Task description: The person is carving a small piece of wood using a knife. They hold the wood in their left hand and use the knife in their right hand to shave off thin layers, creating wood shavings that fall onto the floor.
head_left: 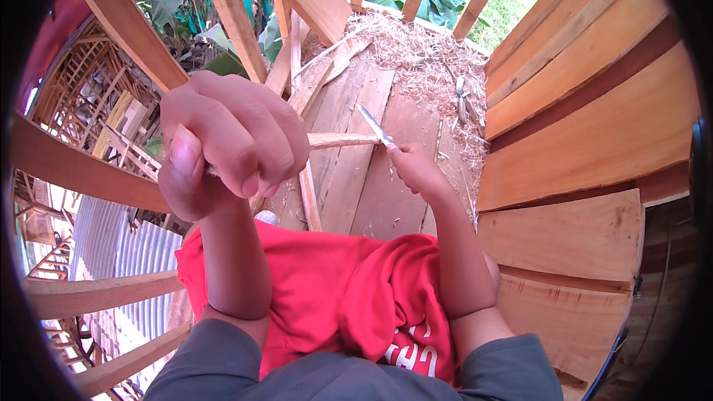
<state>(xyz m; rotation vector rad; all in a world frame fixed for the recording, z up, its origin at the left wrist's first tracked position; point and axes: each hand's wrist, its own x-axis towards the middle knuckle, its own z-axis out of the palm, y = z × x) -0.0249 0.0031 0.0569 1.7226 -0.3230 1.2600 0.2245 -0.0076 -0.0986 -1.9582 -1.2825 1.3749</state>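
My left hand (234, 141) is raised close to the view, its fingers curled around a pale wooden stick (342, 140). The stick runs rightward from behind the fist, with shaved, uneven faces. At its far end my right hand (417, 169) is closed on the handle of a knife (375, 125). The knife's bright blade points up and to the left, lying by the stick's tip; whether it touches the wood I cannot tell. A red cloth (319, 282) with white lettering covers my lap.
Curly wood shavings (416, 52) cover the far floorboards (338, 178). A metal two-handled tool (462, 100) lies among them on the right. Offcuts and boards (312, 0) lean at the far left. Slatted railing (230, 15) bounds the left; a plank wall (587, 111) the right.
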